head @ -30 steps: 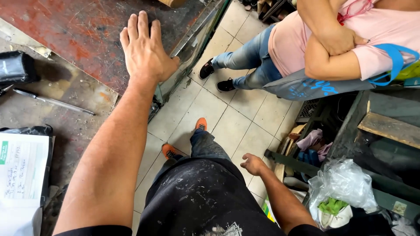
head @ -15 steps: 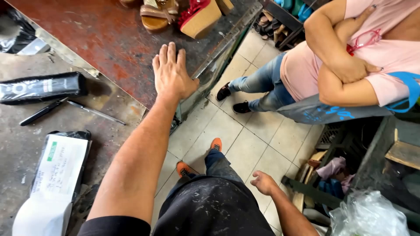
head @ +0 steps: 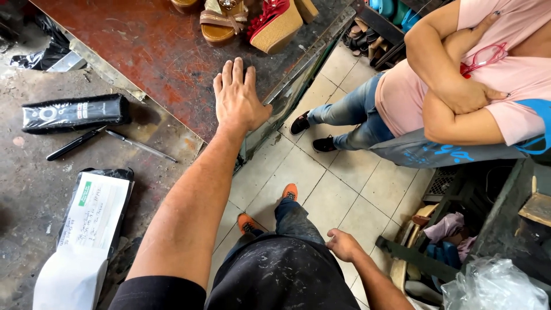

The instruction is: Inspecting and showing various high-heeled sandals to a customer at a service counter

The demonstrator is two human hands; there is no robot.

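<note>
Left hand (head: 238, 103) lies flat, fingers spread, palm down on the red worktop (head: 143, 51) near its right edge; it grips nothing. Right hand (head: 343, 245) hangs loosely curled beside my thigh, holding nothing. At the worktop's far edge I count two wedge sandals: one tan (head: 221, 23), one red (head: 275, 23). On the grey bench: one black pen (head: 74, 143), one thin metal tool (head: 140, 145), one black package (head: 74, 113).

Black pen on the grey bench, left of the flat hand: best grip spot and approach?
Pinch the black pen mid-barrel from above, fingers across its width. It lies flat and slanted, with bare bench on both long sides; the thin metal tool sits just beyond its right end.
</note>
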